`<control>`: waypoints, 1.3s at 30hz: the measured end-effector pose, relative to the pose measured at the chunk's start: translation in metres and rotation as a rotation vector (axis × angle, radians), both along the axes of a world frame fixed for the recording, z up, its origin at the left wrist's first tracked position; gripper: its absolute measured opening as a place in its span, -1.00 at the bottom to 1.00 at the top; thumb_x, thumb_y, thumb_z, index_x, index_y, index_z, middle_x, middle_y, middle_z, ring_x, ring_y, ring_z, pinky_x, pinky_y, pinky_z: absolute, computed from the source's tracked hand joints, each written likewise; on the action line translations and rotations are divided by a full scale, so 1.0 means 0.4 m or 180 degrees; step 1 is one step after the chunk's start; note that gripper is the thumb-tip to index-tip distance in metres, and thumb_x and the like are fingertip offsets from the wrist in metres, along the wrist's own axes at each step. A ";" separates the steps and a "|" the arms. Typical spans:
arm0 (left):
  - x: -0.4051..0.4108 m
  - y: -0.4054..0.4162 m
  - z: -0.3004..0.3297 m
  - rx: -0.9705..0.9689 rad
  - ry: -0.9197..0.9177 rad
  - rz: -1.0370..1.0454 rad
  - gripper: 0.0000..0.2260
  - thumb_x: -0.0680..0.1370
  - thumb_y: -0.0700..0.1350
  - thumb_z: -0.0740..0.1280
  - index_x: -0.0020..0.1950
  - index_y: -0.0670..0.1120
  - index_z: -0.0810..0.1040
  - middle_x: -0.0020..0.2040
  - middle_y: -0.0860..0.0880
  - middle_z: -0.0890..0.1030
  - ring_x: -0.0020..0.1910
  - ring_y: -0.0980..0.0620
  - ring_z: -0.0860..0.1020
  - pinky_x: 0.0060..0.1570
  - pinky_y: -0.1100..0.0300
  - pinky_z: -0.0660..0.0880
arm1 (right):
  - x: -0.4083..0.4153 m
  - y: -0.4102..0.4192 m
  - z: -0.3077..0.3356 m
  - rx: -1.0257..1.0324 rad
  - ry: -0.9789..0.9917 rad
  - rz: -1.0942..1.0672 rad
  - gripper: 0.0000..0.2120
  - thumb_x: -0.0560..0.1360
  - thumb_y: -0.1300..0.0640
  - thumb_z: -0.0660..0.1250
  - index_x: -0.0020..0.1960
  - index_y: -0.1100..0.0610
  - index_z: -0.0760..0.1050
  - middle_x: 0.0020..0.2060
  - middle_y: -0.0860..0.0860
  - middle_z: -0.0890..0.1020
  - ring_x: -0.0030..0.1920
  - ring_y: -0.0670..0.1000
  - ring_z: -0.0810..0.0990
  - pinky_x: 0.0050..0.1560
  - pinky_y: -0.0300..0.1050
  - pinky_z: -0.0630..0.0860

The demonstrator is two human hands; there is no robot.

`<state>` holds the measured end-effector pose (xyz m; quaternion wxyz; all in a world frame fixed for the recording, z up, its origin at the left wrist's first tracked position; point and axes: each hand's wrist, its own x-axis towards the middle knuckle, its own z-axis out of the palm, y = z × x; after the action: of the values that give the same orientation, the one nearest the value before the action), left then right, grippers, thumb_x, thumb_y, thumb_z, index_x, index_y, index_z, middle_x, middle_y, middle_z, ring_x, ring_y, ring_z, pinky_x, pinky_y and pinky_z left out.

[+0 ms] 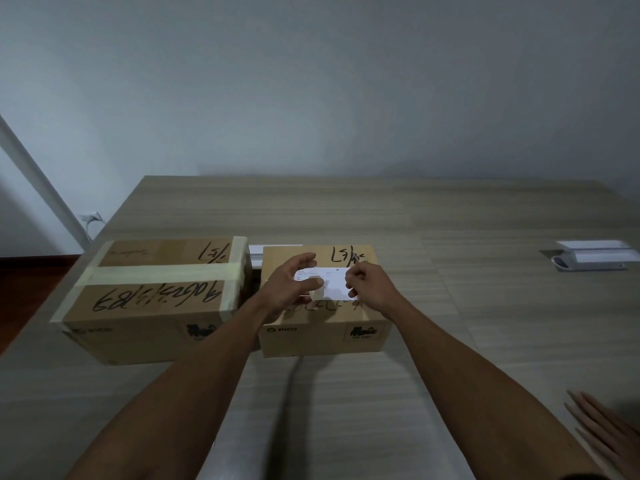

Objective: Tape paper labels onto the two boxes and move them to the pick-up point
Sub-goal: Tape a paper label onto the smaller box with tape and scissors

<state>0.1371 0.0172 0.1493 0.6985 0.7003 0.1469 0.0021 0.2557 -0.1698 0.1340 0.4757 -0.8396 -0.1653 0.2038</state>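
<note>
Two cardboard boxes with black handwriting stand side by side on the wooden table. The left box (152, 299) is wider and sealed with pale tape. On top of the right box (323, 336) lies a white paper label (334, 284). My left hand (289, 287) holds the label's left end, its thumb pressing a strip of pale tape (317, 289) across the paper. My right hand (369, 287) pinches the label's right edge with curled fingers.
A white flat object (273, 251) lies behind the boxes. A white device (595, 259) sits at the table's far right. Another person's hand (609, 434) rests on the table at the lower right. A white pole (41, 181) leans at the left.
</note>
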 end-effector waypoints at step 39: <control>-0.005 0.111 0.077 0.0537 0.0101 -0.0394 -0.37 0.53 -0.16 0.51 0.56 0.07 0.40 0.48 0.16 0.44 -0.01 0.08 0.65 -0.03 0.11 0.66 | 0.094 -0.172 0.169 -0.0756 0.1905 0.1204 -0.23 -0.02 -0.22 0.73 0.04 0.14 0.63 -0.13 0.03 0.65 -0.12 0.00 0.53 -0.20 -0.16 0.40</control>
<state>0.1353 0.0616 0.1800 0.6334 0.7644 0.1137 -0.0398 0.2932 -0.2386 0.2015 0.3562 -0.7468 -0.1464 0.5423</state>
